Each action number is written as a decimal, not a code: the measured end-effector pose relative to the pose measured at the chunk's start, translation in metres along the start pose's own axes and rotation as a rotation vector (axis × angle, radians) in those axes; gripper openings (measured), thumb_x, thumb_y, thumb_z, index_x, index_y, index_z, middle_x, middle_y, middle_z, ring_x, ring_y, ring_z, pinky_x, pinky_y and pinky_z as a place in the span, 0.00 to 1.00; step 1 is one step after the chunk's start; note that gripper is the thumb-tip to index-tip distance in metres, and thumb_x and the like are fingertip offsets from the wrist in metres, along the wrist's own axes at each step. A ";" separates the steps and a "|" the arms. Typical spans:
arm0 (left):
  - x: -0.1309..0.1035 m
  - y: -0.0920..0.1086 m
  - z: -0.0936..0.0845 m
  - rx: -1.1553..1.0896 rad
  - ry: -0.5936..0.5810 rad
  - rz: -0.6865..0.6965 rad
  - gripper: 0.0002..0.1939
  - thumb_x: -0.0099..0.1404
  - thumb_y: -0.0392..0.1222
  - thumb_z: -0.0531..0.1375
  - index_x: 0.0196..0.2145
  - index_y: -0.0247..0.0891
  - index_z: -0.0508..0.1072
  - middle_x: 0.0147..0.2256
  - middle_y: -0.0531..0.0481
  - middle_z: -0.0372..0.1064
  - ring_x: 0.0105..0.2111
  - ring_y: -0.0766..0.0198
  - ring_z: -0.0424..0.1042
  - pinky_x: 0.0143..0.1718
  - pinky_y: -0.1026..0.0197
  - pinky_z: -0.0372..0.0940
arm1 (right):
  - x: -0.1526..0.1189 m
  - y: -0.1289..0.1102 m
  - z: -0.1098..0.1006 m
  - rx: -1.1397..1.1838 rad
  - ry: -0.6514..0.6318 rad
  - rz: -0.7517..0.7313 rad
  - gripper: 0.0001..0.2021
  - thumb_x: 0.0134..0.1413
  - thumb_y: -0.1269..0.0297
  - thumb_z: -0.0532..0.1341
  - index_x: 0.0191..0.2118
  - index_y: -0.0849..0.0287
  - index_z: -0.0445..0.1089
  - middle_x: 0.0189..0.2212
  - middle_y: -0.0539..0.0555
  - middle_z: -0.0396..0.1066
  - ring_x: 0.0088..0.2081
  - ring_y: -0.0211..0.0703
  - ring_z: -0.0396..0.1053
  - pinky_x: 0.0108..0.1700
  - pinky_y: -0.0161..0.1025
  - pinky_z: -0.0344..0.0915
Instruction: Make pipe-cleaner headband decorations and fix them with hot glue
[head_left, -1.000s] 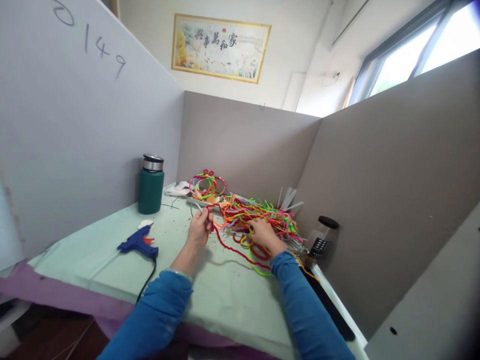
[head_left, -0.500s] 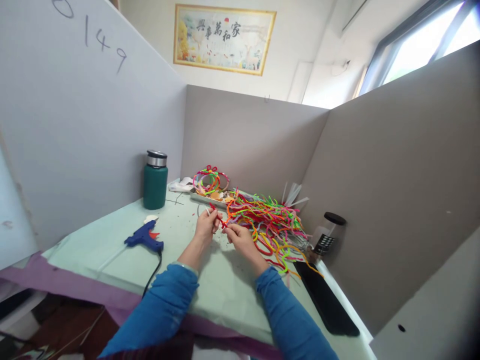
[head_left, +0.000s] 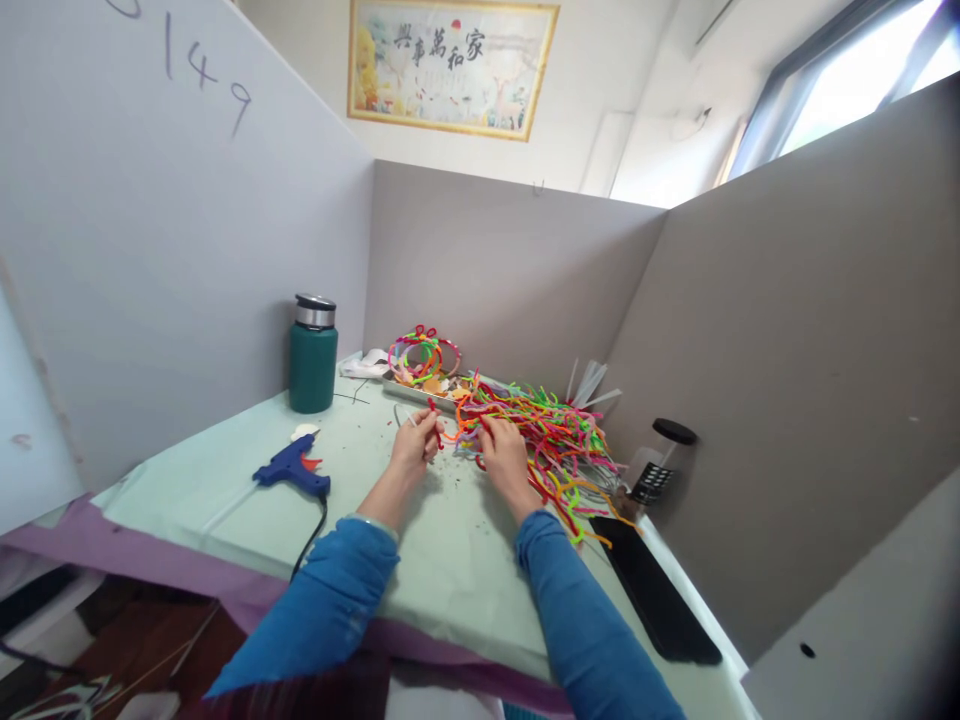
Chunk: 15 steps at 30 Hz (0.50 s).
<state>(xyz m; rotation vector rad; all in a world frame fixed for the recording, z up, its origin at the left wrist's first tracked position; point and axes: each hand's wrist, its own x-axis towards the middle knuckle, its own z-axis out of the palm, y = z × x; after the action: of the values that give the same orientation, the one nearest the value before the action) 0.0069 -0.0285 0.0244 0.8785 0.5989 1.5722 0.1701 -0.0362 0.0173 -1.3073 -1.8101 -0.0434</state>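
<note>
My left hand [head_left: 415,445] is closed around a thin pale hoop [head_left: 407,416] and a short red pipe cleaner [head_left: 435,425], which stands out between its fingertips. To the right, my right hand [head_left: 505,458] is at the left edge of a heap of bright pipe cleaners [head_left: 551,425]. Its fingers are bent, with a red pipe cleaner [head_left: 484,424] showing at the tips. The palm side of this hand is hidden. A gap separates the two hands above the pale table cover [head_left: 457,560].
A blue glue gun [head_left: 294,466] lies to the left, in front of a green bottle [head_left: 313,355]. Behind the hands stands a tray [head_left: 420,393] with scraps and colourful hoops [head_left: 424,355]. A black phone-like slab [head_left: 656,590] and a lidded clear container [head_left: 654,470] are at right.
My right hand has come away from the red pipe cleaner at my left hand and moved right, to the heap. The left hand stays about where it was.
</note>
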 end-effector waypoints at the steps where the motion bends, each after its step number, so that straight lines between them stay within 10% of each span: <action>1: -0.001 -0.001 0.002 0.014 -0.006 -0.010 0.16 0.52 0.45 0.65 0.33 0.36 0.65 0.19 0.59 0.64 0.09 0.78 0.47 0.11 0.70 0.38 | 0.001 0.001 0.000 -0.092 -0.037 -0.008 0.18 0.59 0.64 0.53 0.54 0.59 0.66 0.49 0.61 0.67 0.50 0.50 0.61 0.51 0.44 0.56; 15: -0.005 -0.004 0.009 0.188 -0.034 -0.002 0.21 0.50 0.52 0.65 0.36 0.35 0.68 0.15 0.60 0.60 0.09 0.77 0.46 0.11 0.70 0.37 | -0.006 0.027 0.002 -0.221 -0.378 -0.017 0.14 0.60 0.63 0.53 0.46 0.55 0.73 0.42 0.54 0.74 0.45 0.44 0.67 0.44 0.35 0.58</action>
<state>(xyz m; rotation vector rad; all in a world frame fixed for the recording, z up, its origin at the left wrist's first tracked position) 0.0165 -0.0332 0.0259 1.0426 0.7312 1.5133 0.1904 -0.0283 0.0005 -1.5333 -2.1847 -0.0054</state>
